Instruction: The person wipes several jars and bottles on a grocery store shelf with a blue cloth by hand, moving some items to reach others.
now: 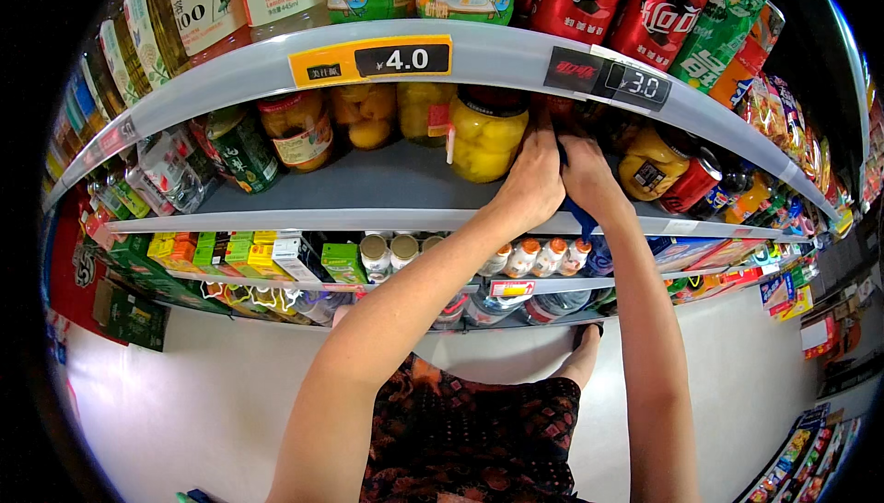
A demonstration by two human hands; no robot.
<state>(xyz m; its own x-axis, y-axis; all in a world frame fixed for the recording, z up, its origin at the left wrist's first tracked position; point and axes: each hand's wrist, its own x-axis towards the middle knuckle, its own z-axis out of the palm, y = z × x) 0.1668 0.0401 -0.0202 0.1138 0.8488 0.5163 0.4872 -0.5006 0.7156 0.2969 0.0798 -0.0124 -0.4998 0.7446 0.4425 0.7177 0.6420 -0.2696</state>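
Observation:
Both my hands reach into the middle shelf, under the upper shelf's front rail. My left hand [536,175] is right beside a glass jar of yellow fruit [485,134]; its fingertips are lost in shadow behind the jar, so its grip cannot be made out. Close against it, my right hand [587,166] has a dark blue cloth [581,218] in its grasp, with a loose end hanging below the palm. A red-and-white tag [442,123] sticks out at the jar's left side. Farther right stands another fruit jar [651,163].
The upper shelf rail [497,33] arches over my hands and carries price tags [370,61]. More fruit jars [297,130] and bottles [242,147] line the left. Beside the right jar is a red can [690,182]. Small white bottles [523,258] stand one shelf lower, above the pale floor [228,392].

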